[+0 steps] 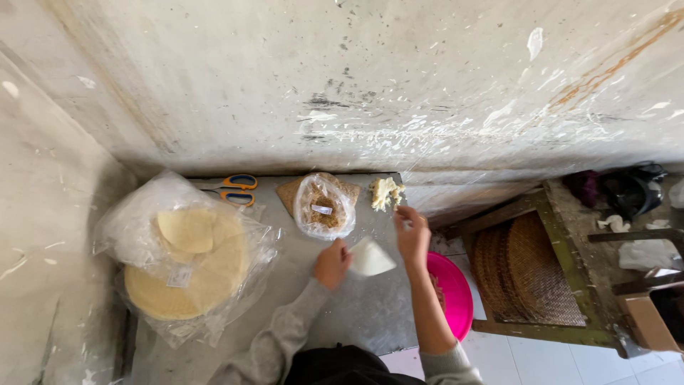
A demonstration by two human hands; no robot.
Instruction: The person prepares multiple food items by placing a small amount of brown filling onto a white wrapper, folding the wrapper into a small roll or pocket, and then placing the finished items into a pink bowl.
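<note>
One pair of scissors [232,189], one pink bowl [456,296] and two clear bags lie on or beside the grey worktop [356,314]. The left hand [332,264] is closed on a white wrapper piece [370,258] mid-worktop. The right hand [412,234] hovers with fingers loosely apart near a pale filling heap [385,192]. The big bag [187,260] holds round yellow wrappers; the small bag [325,207] holds brown shreds and a white label.
</note>
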